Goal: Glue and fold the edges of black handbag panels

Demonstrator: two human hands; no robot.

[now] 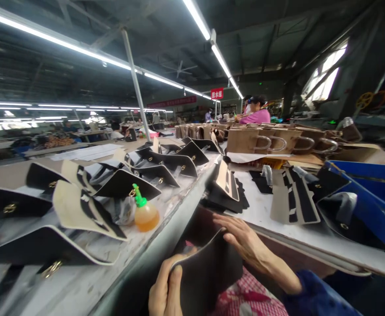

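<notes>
A curved black leather-like bag panel (pixel 208 272) with a pale edge stands in front of me, over my lap. My left hand (pixel 166 285) pinches its near left edge, thumb on the outer face and fingers behind. At the far upper corner of the panel, my right hand (pixel 245 239) lies against it with fingers stretched out and thumb apart. The panel's lower part and the tips of my left fingers are hidden. Beyond my right hand is a stack of black pieces with a cream strap piece (pixel 227 180) on top.
On the left table (pixel 166 219) lie several black panels with gold clasps (pixel 10 208), beside a green-topped bottle (pixel 146 215) of amber liquid. A blue bin (pixel 370 184) stands right. Brown bags with clear handles (pixel 245 140) line the back, near a person in pink (pixel 256 115).
</notes>
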